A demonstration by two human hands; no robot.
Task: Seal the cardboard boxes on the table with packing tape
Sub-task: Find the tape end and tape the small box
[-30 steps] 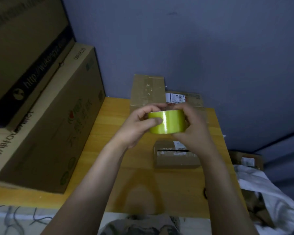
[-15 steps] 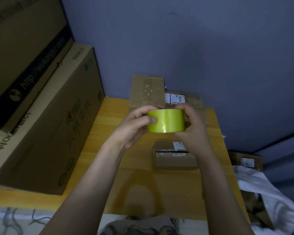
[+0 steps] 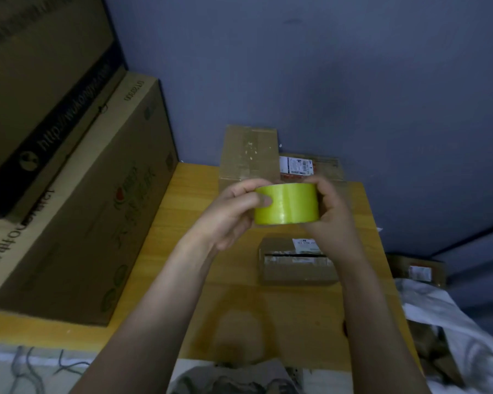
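Barely shifted from a second ago: tape roll (image 3: 288,204) levelled a touch, otherwise in the same spot between both hands. Left hand (image 3: 234,211) curled round the roll's left edge, thumb (image 3: 264,201) pressed flat on the outer wrap, probably feeling for the loose end, since no free strip shows. Right hand (image 3: 333,214) wrapped round the opposite side, most fingers hidden behind the roll, seemingly bracing it so the thumb can pick. Roll held clear of the table (image 3: 199,194), above the small box (image 3: 296,268), which lies flat with a dark gap along its top seam: not yet sealed, and likely first in line, being nearest. Further back, against the wall, a tall box (image 3: 249,152) standing upright with old tape marks, and just beside it a labelled box (image 3: 325,166), partly hidden by the hands. Along the left edge of the table, large cartons (image 3: 97,209) stacked. Off the table to the right, a white cloth (image 3: 453,322) over more cardboard.
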